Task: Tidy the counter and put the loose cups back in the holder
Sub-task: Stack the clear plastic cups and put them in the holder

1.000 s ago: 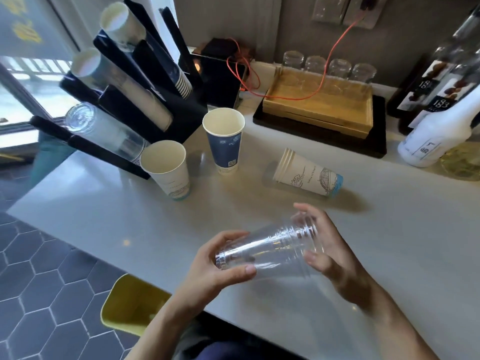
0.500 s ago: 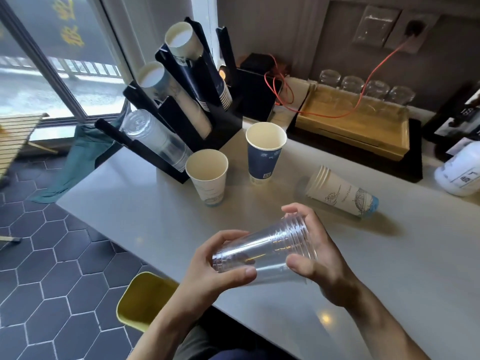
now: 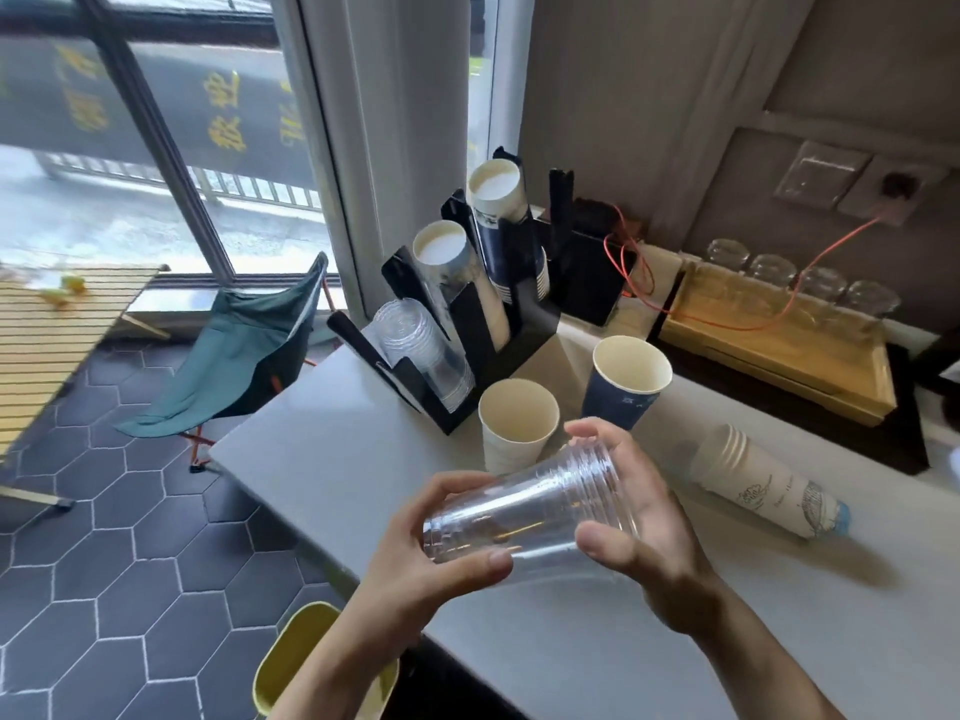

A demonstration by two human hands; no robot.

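Both hands hold a stack of clear plastic cups [image 3: 530, 509] sideways above the counter's near edge. My left hand [image 3: 431, 558] grips its narrow base end and my right hand [image 3: 644, 517] wraps its rim end. Beyond them a white paper cup [image 3: 511, 433] and a dark blue paper cup [image 3: 623, 381] stand upright. A stack of printed white paper cups [image 3: 769, 485] lies on its side to the right. The black cup holder [image 3: 498, 324] at the counter's far left corner carries slanted rows of clear, white and blue cups.
A wooden tray [image 3: 779, 345] on a black base sits at the back right, with glass jars [image 3: 800, 272] behind it and an orange cable [image 3: 639, 267] across it. A yellow bin [image 3: 291, 662] stands below the grey counter [image 3: 337, 449]. A green folding chair [image 3: 244, 350] is on the tiled floor.
The view has swung left and up, so the holder and window now sit nearer the middle. My hands have kept the clear cups and carried them slightly toward the holder.
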